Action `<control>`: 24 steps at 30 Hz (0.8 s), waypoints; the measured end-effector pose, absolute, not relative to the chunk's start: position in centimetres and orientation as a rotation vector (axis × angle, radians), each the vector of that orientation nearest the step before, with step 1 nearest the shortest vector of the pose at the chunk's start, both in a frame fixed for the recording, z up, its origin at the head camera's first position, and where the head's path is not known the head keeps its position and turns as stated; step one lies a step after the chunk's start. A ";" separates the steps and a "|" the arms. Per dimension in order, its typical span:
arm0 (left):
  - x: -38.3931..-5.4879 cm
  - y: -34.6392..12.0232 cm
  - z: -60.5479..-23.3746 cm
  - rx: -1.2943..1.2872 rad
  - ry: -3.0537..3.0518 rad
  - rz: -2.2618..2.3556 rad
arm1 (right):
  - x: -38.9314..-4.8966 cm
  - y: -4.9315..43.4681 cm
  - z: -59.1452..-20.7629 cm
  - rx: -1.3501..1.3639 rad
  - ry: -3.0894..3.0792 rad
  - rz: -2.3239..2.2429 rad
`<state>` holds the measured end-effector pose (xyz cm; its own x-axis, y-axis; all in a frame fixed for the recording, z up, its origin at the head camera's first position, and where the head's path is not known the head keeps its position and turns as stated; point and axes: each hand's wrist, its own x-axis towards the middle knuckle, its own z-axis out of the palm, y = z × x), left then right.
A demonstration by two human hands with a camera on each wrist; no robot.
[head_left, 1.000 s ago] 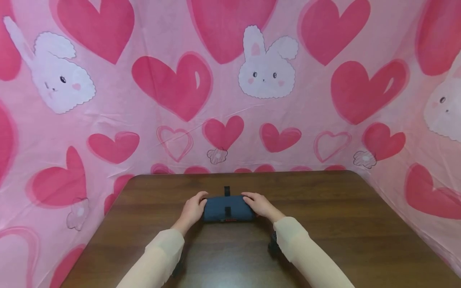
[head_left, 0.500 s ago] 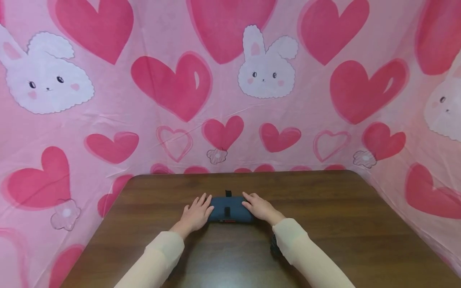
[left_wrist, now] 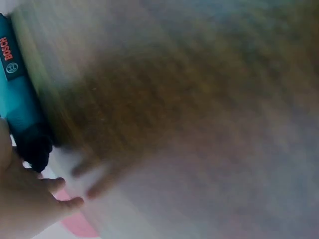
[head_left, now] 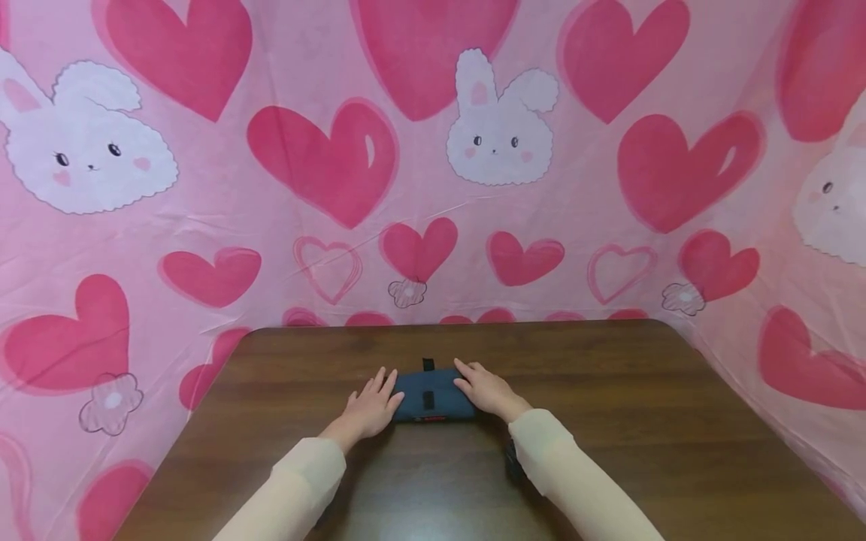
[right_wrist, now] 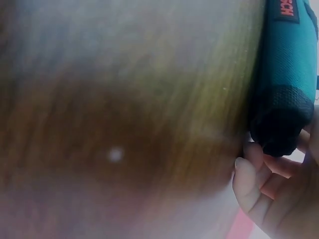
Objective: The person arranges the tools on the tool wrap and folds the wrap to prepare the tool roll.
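Observation:
A blue-teal fabric tool roll [head_left: 443, 397] lies rolled up on the table, crosswise before me. It carries a BOSCH label [left_wrist: 6, 52] on its near side, a black fastening patch on top and a black strap [head_left: 428, 364] sticking out beyond its far edge. My left hand [head_left: 368, 409] rests at its left end, fingers spread and fairly straight, thumb on the fabric. At the right end my right hand [head_left: 489, 391] holds the roll, with thumb and index finger on top. The right wrist view shows its other fingers curled beside the black end [right_wrist: 281, 119].
The brown wooden table [head_left: 609, 451] stretches out on all sides of the roll. Behind it and at both sides hangs a pink curtain [head_left: 419, 188] printed with hearts and rabbits. A dark wrist-worn device [head_left: 514, 460] shows under the right sleeve.
My left hand has loosened from its grip and spread its fingers. The roll's left end has shifted slightly right and the strap sits a little lower. The right hand has hardly moved.

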<state>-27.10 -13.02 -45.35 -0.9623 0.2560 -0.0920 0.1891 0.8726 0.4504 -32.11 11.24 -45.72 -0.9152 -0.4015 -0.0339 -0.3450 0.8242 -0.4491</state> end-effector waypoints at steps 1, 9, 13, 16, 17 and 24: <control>-27.1 -13.1 -45.4 0.360 2.896 0.718 | -32.1 11.3 -45.7 -0.593 2.878 -0.696; -27.3 -13.7 -45.6 0.397 2.838 0.990 | -32.0 11.5 -45.5 -0.633 2.881 -0.789; -27.8 -13.8 -45.9 0.369 2.851 0.964 | -32.1 11.5 -45.4 -0.637 2.870 -0.812; -27.9 -13.8 -45.9 0.374 2.862 0.952 | -32.0 11.5 -45.4 -0.632 2.860 -0.833; -27.9 -13.8 -45.8 0.377 2.864 0.954 | -32.0 11.5 -45.4 -0.632 2.860 -0.835; -27.6 -14.0 -45.6 0.402 2.873 0.986 | -32.0 11.7 -45.0 -0.627 2.837 -0.869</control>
<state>-27.65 -13.96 -45.56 -0.9627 0.2705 0.0114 0.2205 0.7589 0.6128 -31.96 11.74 -45.05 -0.9087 -0.4170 0.0163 -0.3546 0.7510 -0.5569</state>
